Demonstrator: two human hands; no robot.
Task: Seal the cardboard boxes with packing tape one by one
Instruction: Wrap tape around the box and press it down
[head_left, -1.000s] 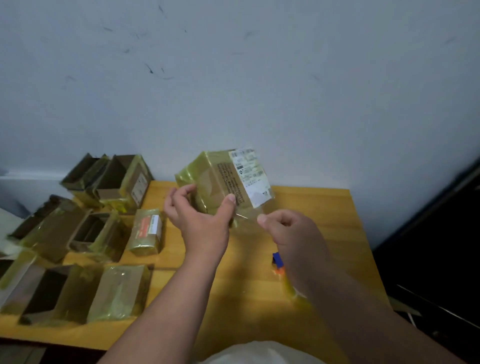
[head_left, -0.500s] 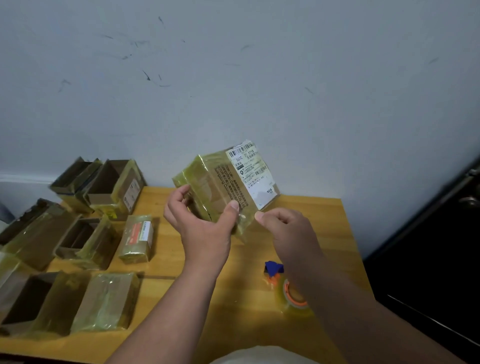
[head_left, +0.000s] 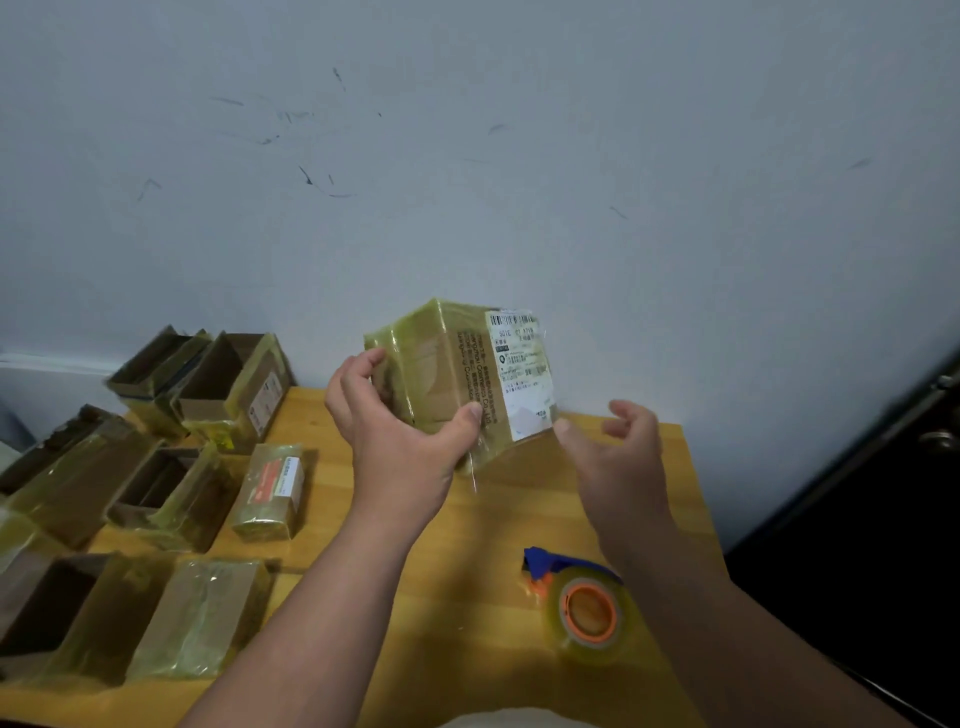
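Tabletop (head_left: 519, 519): lifted box (head_left: 447, 374), left-hand (head_left: 400, 441) grip

A yellow wooden desk (head_left: 519, 519) stands pushed against a pale blue-grey wall (head_left: 519, 182). The wall carries scattered dark scuffs and scratch marks (head_left: 311, 179), mostly on its left half. At the far right, a dark door (head_left: 893, 493) with a metal handle (head_left: 943, 439) shows, somewhat blurred.

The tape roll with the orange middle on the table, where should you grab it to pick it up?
Probably grip the tape roll across its round outer rim, coming from above. It lies nearly flat on the table, hole up, with the blue cutter at its far edge, so keep fingers off that end.
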